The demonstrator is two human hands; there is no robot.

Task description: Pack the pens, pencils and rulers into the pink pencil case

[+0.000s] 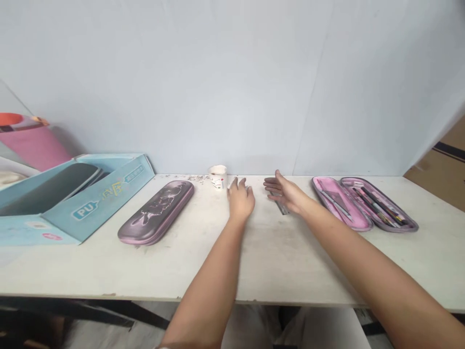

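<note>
Near the back of the table, my left hand (241, 198) has its fingers spread, just right of a white paper cup (218, 177) with a small printed pattern. What lies under its fingertips, if anything, I cannot make out. My right hand (285, 191) is turned on its side, thumb up and fingers stretched toward the left hand. A grey ruler (282, 207) shows just below its fingers, partly hidden by them; whether they touch it I cannot tell. To the right, an open pink pencil case (363, 220) holds several pens, with a flat set square in its left half.
A closed dark pencil case (156, 213) with pink edges lies to the left. Beyond it stands a light-blue box (109, 198) with more dark cases inside. Small shavings (198, 178) are scattered by the wall. A pink container (34, 145) is at far left, cardboard (441, 169) at far right.
</note>
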